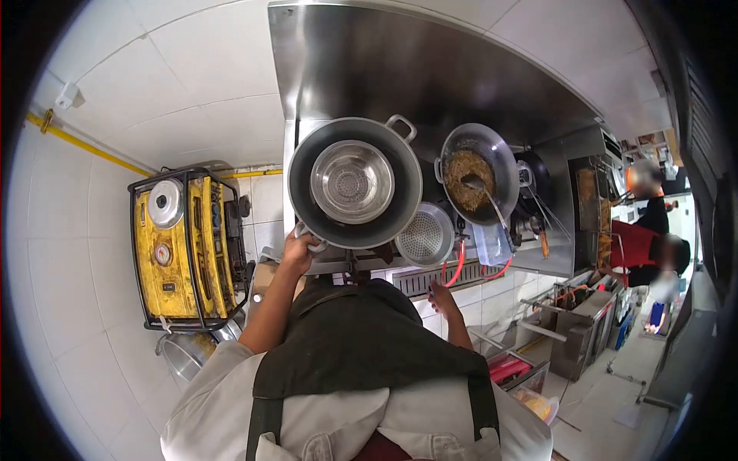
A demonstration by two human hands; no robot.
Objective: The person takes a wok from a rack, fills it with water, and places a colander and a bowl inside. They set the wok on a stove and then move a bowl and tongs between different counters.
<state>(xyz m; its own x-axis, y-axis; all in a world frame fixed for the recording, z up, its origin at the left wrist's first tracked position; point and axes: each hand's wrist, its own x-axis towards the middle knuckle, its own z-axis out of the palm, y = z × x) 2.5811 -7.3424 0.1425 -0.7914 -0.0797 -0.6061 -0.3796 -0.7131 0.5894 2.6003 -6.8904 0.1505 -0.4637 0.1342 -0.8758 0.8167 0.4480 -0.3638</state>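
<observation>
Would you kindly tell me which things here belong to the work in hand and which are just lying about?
In hand: left hand gripping the large pot, steel colander inside it, right hand by the stove front.
Lying about: yellow generator, wok of noodles, perforated strainer.

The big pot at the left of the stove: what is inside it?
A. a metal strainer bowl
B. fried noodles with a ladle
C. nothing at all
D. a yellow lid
A: a shiny perforated metal strainer bowl sits inside the big pot, whose near handle the left hand grips.
</observation>
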